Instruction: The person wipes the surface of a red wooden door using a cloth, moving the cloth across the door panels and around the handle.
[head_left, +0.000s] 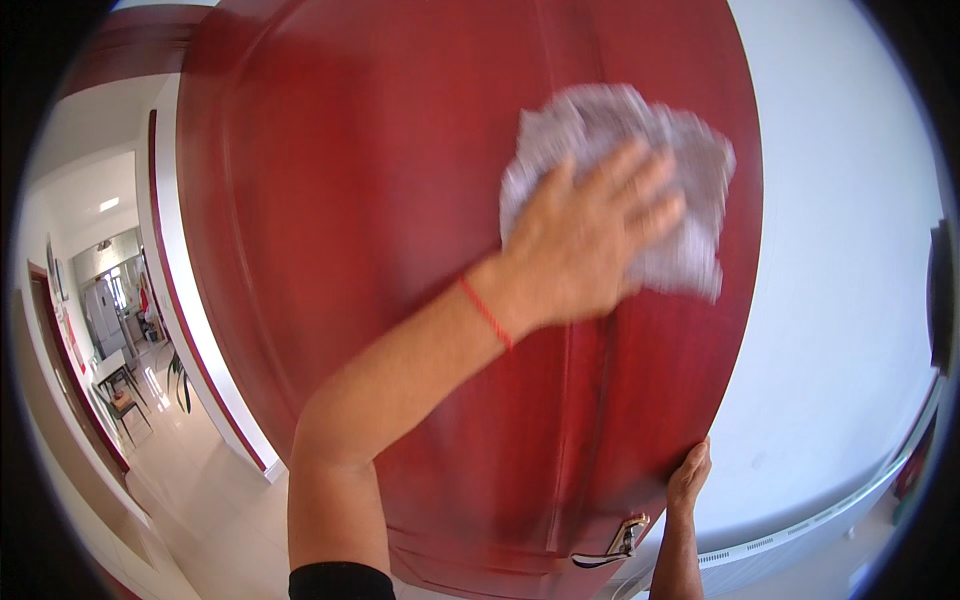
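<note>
A crumpled pale greyish cloth (690, 180) lies spread against the upper right of a dark red panelled wooden door (315, 187). Over it, my left hand (577, 240) presses the cloth to the door face with the fingers spread; hand and cloth are blurred by motion. A red cord bracelet (486, 311) circles my left wrist. Lower down on the right, my right hand (690, 472) grips the door's free edge, its fingers partly hidden behind it. Below and left of that hand is the metal lever handle (615, 551) on its plate.
To the right stands a pale wall (832, 225), with a long white baseboard heater (810, 529) along its foot. A dark object (941, 296) juts in at the right rim. Left of the door, a tiled hallway (217, 510) leads to a table (111, 366), a chair (124, 405) and a refrigerator (101, 315).
</note>
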